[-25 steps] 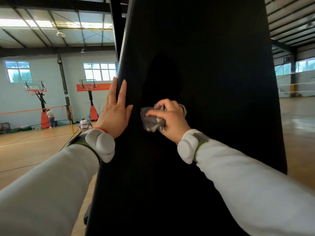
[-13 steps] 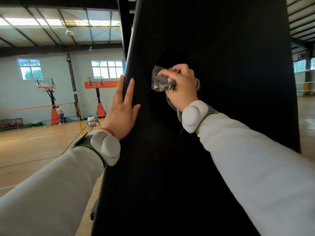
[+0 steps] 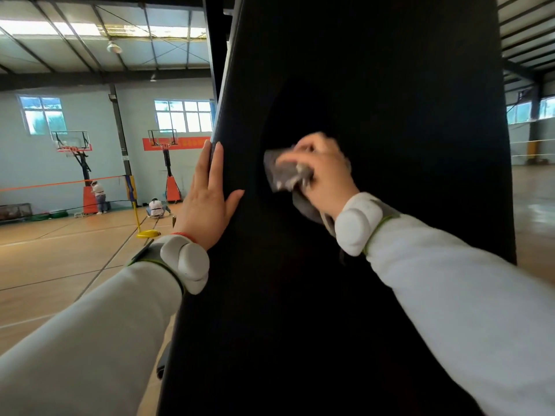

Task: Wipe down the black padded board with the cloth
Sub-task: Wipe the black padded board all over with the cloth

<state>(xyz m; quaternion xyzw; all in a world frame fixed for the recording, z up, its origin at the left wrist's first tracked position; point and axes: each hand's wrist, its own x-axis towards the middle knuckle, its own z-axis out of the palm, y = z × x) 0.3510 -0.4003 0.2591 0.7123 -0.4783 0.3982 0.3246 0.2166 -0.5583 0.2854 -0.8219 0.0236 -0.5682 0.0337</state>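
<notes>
**A:** What were the fingers doing?

**B:** On the right hand point(image 3: 326, 175), the fingers point(image 3: 300, 159) were curled tight round the cloth point(image 3: 283, 172). They bunched the grey wad and pressed it to the black padded board point(image 3: 390, 100). The hand was blurred, so mid-stroke, I'd judge. A tail of cloth hung toward 6 o'clock below the palm. The left hand point(image 3: 207, 202) lay at 9 o'clock of the cloth, its fingers straight and together, flat against the board's left edge and holding nothing.

**A:** How far along was the wiping?

**B:** Hard to say. The surface showed no streak or damp patch, so I couldn't tell what had been covered. The cloth sat around mid-height. I'd reckon the stretches toward 12 and 6 o'clock were not yet done — or at least not visibly.

**A:** And the count?

**B:** One cloth, one board, two hands, two white wrist bands point(image 3: 186, 262). Beyond, at 9 o'clock — two basketball hoops point(image 3: 72, 142) and two people point(image 3: 99, 195) on the wooden floor point(image 3: 60, 265).
</notes>
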